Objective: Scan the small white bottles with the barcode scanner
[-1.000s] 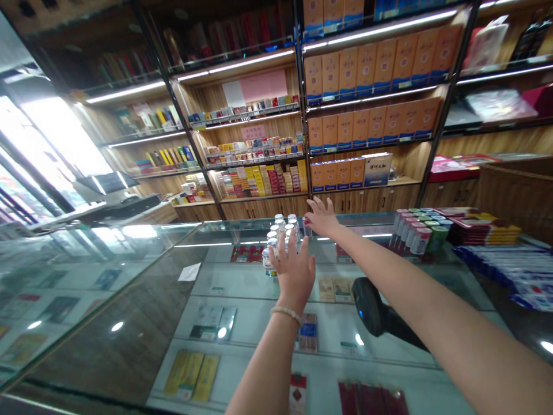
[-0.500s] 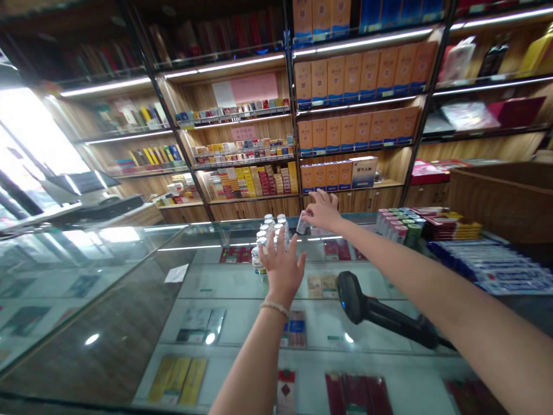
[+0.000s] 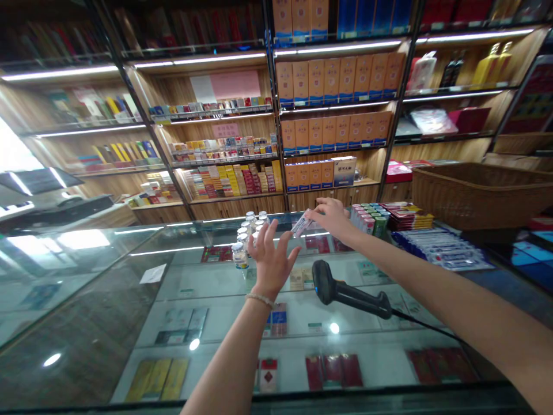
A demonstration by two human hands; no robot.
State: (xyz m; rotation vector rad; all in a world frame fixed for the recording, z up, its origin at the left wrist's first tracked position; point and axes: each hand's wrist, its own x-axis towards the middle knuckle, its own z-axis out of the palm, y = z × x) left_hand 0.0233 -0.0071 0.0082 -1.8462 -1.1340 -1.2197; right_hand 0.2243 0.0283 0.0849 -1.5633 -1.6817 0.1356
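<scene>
My right hand [image 3: 332, 219] pinches a small white pack with dark printing [image 3: 301, 224] between thumb and fingers, tilted over the far part of the glass counter [image 3: 224, 320]. Its exact kind is too small to make out. Fingers spread, my left hand [image 3: 273, 262] hovers beside a cluster of small clear bottles with white caps [image 3: 240, 256] and partly hides them. Whether its fingertips touch a bottle, I cannot tell. A black handheld barcode scanner [image 3: 345, 293] lies on the glass between my forearms, its cable trailing right.
Pink- and green-topped tubes [image 3: 367, 218], red and yellow packs [image 3: 410, 216] and blue-white packets [image 3: 440, 249] stand at the right, before a wicker basket [image 3: 484, 193]. A white paper slip [image 3: 152, 274] lies left. Shelves with orange boxes [image 3: 332, 134] line the back.
The view has swung right, so everything sits further left. The white pack has tipped from near upright to a slant in my right hand. My left hand stays spread by the bottles.
</scene>
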